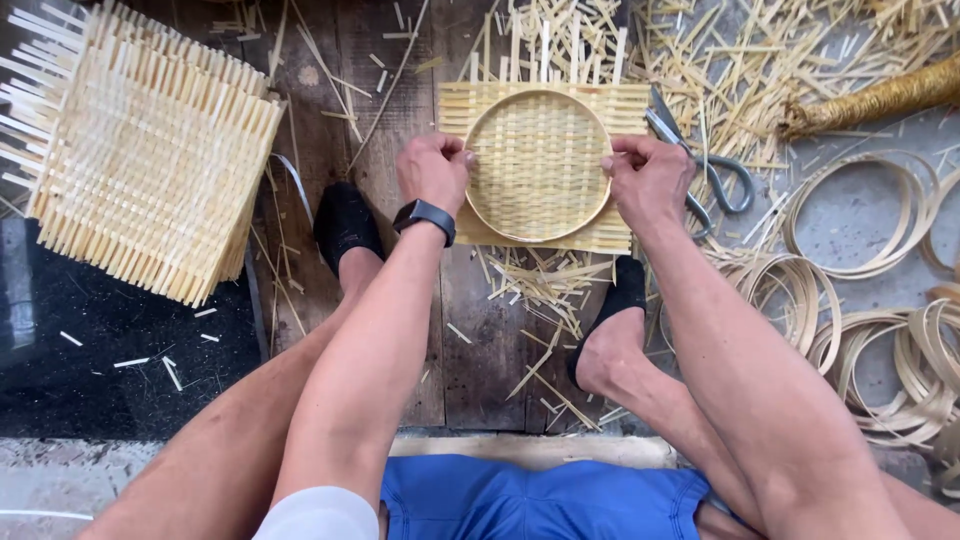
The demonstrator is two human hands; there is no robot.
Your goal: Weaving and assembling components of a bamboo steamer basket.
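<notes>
Hands first: two, both on one round hoop [538,100] that lies pressed on one square woven mat [600,112]. The left hand [434,171] has its fingers curled shut on the hoop's left edge; the right hand [648,176] pinches the right edge the same way. The left wrist wears one black watch [425,216].

The mat and hoop sit on the plank floor [320,120] between the person's two feet (each in a black sock), just ahead of the toes. Loose strip ends stick out from the mat's far edge.

One pair of scissors [722,180] lies just right of the mat, partly under the right hand — handles toward the person, blades pointing away.

At far left rests a stack of mats [150,150], tilted; I make out at least two layers, but the exact count cannot be told. To the right, coils [860,215] of thin bamboo strip lie in several loose bunches — roughly four or five, overlapping too much to count surely. One bundle [880,100] of fibre lies at upper right, amid scattered offcuts [750,60] too many to count.
</notes>
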